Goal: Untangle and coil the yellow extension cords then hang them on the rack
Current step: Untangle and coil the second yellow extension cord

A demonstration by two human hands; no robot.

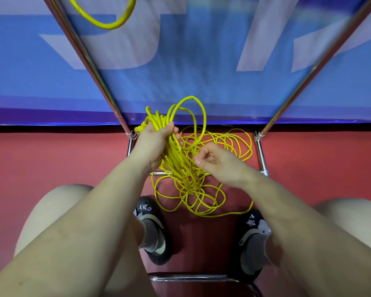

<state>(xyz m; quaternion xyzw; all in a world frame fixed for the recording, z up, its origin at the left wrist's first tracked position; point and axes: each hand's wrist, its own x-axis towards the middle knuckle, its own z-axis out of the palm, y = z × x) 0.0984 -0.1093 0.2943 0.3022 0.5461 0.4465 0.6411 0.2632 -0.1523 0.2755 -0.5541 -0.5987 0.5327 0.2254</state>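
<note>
The left hand [153,139] has its grip closed around a bundle of gathered loops [169,133]. The right hand [216,161] pinches 1 strand. Much cord [201,196] lies tangled on the floor [51,159]. 1 coil [107,22] already hangs on the rack [84,50].

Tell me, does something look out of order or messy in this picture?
Yes. Most of the yellow extension cord lies in a tangled heap on the red floor between the shoes. Only the bundle in the left hand is gathered. The right hand pinches one strand.
</note>
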